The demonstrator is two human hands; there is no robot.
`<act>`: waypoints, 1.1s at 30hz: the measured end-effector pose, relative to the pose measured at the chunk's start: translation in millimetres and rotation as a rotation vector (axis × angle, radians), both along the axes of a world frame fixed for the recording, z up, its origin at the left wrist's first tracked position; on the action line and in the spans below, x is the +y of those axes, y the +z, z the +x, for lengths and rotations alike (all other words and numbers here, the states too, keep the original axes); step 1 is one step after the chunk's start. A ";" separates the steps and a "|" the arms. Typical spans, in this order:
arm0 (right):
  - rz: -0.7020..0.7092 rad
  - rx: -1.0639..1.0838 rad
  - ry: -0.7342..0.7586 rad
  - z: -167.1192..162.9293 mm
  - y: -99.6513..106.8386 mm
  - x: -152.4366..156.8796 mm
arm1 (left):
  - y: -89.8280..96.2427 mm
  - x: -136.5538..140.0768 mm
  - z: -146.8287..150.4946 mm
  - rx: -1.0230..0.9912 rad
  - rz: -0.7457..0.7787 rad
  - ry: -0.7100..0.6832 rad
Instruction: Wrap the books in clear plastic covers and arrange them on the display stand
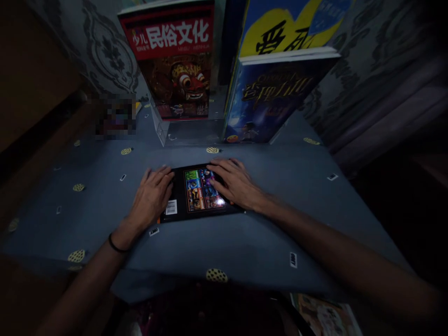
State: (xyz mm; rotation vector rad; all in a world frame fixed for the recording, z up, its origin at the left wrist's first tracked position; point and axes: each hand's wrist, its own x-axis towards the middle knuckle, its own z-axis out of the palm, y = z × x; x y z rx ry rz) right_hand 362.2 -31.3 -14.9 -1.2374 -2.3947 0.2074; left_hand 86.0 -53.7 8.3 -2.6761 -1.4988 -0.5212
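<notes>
Behind the black book [196,191], a clear stand [162,132] holds books [178,86]

At the back of the pineapple-print cloth [196,249] stand at least 3 books: a red book [171,63], a navy book [276,100] and, behind it, a yellow-and-blue book [287,25].

The left forearm [89,282] rises from the lower left corner of the frame, bare, to a wrist [122,235] left of centre. The left hand [153,193] lies palm down, fingers close together, pointing up. The right forearm [325,238] slants in from the lower right; the right hand [233,183], near centre, is palm down, fingers extended leftward.
</notes>
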 end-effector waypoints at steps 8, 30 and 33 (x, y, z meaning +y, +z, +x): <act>-0.023 -0.006 0.011 -1.6 3.8 -1.7 | 1.6 -19.5 20.4 0.034 -0.035 -0.417; 0.130 0.140 0.154 -20.2 19.1 -37.6 | 18.3 -6.0 -48.8 -0.031 -0.296 -0.152; 0.162 0.144 0.275 -32.0 17.7 -51.6 | 16.1 -3.7 -43.3 -0.057 -0.294 -0.145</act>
